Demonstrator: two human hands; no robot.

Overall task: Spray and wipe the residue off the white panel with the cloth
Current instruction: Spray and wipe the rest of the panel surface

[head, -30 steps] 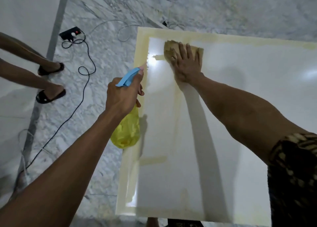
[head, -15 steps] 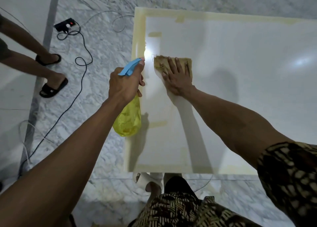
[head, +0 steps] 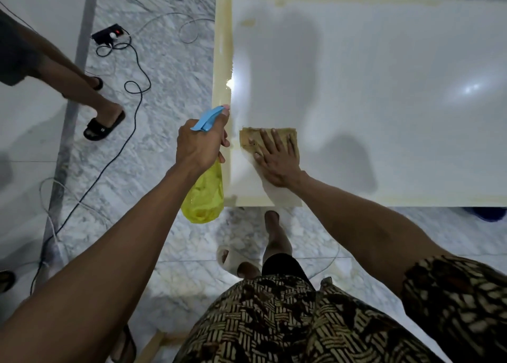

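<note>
Left hand (head: 201,143) grips the sprayer (head: 204,191), nozzle pointing far-right; right hand (head: 277,158), fingers spread, presses the cloth (head: 248,142) onto the panel's (head: 384,88) near-left corner.

The white panel (head: 384,69) appeared smooth and glossy with a matt yellowish border, the cloth (head: 252,140) coarse tan fabric, the spray bottle (head: 204,195) translucent yellow plastic, the floor (head: 170,69) polished veined marble.

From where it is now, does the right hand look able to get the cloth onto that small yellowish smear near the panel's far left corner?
Probably yes: the right hand presses the cloth, and bare panel leads to the smear.
</note>
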